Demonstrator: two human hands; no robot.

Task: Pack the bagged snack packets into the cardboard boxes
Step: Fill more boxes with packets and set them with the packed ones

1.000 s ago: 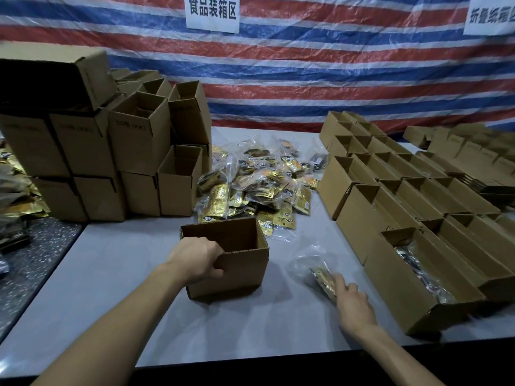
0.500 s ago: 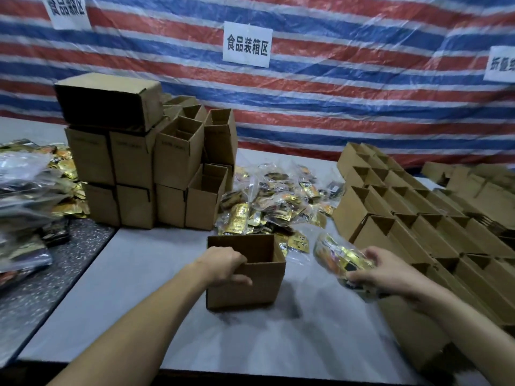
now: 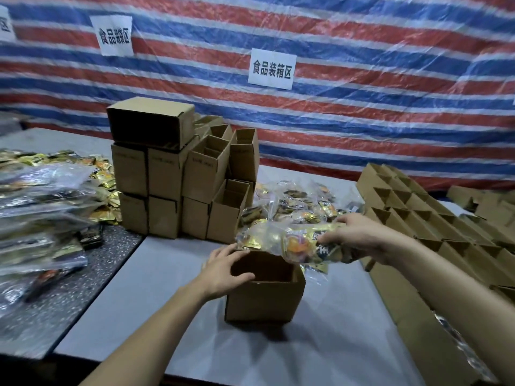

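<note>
An open cardboard box (image 3: 264, 299) stands on the grey table in front of me. My left hand (image 3: 224, 270) grips its left rim, thumb along the near edge. My right hand (image 3: 359, 236) holds a clear bag of gold and orange snack packets (image 3: 295, 240) level over the box's far right corner. Behind it lies a heap of more bagged snack packets (image 3: 301, 204).
A stack of empty boxes (image 3: 178, 174) rises at the back left. Rows of open boxes (image 3: 423, 218) fill the right side of the table. More bagged packets (image 3: 41, 196) pile on the dark speckled table to the left. A striped tarp hangs behind.
My right hand picked the bag up from the table and carried it left, over the box. My left hand stayed on the box's rim. My view swung left.
</note>
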